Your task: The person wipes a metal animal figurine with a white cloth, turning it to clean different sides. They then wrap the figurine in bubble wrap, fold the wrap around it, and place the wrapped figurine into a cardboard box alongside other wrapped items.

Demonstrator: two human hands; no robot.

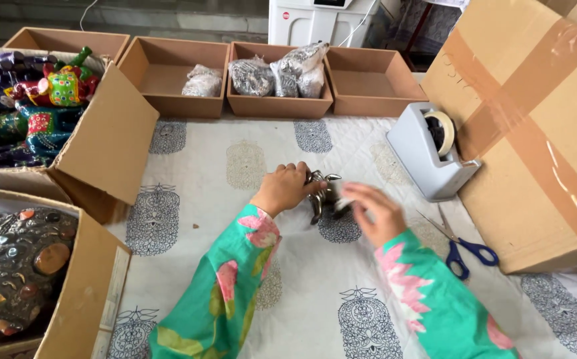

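Nearest the camera, two sleeves of green cloth with pink flowers reach up from the bottom edge over the surface point(288, 279), which is covered by a white quilted cloth printed with grey motifs. At about 8 o'clock an open cardboard box point(79, 292) holds a dark rounded object set with coloured stones point(9, 266).

At the centre, the left hand point(283, 188) is closed around the left side of a small silvery metal figurine point(321, 194), fingers curled over its top. The right hand point(373, 211) touches the same figurine from the 4 o'clock side; it is blurred, so whether its fingers grip or only rest there cannot be told. The figurine sits on or just above the cloth between the two hands.

At 3 o'clock lie blue-handled scissors point(464, 249), just beside a big taped carton point(541, 126). Further out, at 2 o'clock, a grey tape dispenser point(424, 149) stands against that carton. At 10 o'clock another open carton point(105, 143) is filled with brightly painted figures point(29, 106).

Farthest, along 12 o'clock, four shallow brown trays point(172, 83) stand in a row; the two middle ones hold wrapped bundles in clear bags point(275, 74).
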